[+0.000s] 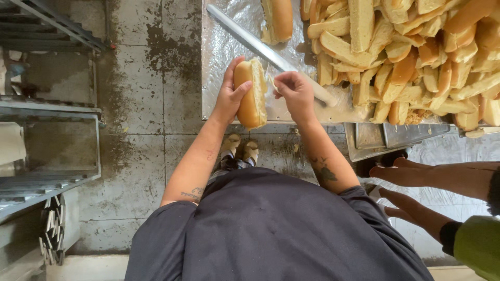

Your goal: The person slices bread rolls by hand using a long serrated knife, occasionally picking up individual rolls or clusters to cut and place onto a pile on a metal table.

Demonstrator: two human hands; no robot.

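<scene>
Far left: metal racks (49, 151) stand over a stained tiled floor (135, 130).

Left hand (229, 96): the fingers are closed around a long bread roll (251, 93), thumb across its browned crust, remaining fingers behind it. The roll is held above the near edge of the foil-covered table (229, 36). Its long axis runs roughly from the table toward the person's body, one rounded end hanging past the table edge. The split, pale side faces right.

Right hand (297, 93): it lies just right of the roll, at the split side. The fingers are curled shut around the handle of a long knife (260, 47), whose blade extends up and left across the foil, behind the roll. The roll therefore lies directly left of the right-hand fingers, touching or nearly touching; which cannot be determined.

Right: a heap of cut rolls (411, 57) covers the table, well apart from both hands. Lower right: another person's hands (411, 177) rest near a metal tray (385, 138).
</scene>
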